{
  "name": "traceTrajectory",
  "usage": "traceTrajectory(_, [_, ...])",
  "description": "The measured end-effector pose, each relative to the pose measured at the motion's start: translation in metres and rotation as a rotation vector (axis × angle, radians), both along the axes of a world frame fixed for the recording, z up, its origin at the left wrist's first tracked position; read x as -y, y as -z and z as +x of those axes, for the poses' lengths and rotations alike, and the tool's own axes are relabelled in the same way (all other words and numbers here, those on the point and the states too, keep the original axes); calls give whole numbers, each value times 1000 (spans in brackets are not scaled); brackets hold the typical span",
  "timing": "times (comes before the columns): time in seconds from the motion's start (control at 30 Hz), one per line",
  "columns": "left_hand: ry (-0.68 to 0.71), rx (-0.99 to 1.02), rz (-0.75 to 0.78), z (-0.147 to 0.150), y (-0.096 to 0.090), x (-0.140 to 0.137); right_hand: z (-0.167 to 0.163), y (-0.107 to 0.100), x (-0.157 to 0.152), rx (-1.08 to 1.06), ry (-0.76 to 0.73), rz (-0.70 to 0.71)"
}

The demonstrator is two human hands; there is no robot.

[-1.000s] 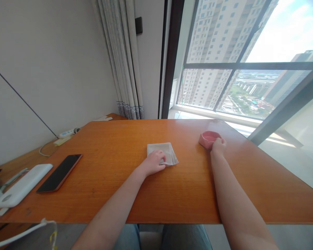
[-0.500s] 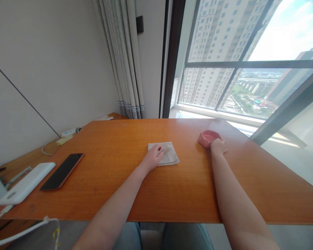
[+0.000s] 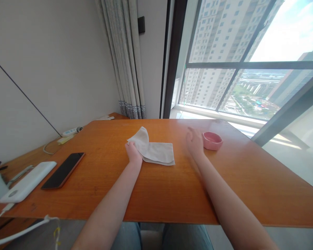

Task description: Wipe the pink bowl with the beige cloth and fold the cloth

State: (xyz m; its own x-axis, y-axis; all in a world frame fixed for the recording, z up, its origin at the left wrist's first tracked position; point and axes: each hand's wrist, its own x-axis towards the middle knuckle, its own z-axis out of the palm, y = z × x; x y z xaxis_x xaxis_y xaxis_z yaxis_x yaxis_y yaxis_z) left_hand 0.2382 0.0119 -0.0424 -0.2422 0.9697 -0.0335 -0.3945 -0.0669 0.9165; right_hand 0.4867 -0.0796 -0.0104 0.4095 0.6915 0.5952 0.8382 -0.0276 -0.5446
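wooden tabletop point(image 3: 161, 194), cloth point(image 3: 158, 152) between hands point(image 3: 134, 153)

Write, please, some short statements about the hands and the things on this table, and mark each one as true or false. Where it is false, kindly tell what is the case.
1. The left hand holds the left part of the pale cloth. True.
2. The pale cloth lies wholly flat. False: its left part is lifted, while its right part lies on the table.
3. The pink bowl is to the right of the right hand. True.
4. The right hand grips the pale cloth. False: it is apart from the cloth, close to the pink bowl.
5. The phone lies to the left of the pale cloth. True.
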Motion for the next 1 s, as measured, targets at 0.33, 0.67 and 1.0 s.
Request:
traceTrajectory(0.33, [-505, -259, 106, -31, -20, -12, -68, 27, 0, 316, -291, -701])
traceTrajectory(0.67, [645, -1398, 570, -2, -7, 14, -40, 13, -6, 263, -251, -643])
traceTrajectory(1.0, [651, -1667, 563, 3, -17, 29, -35, -4, -1, 380, -181, -894])
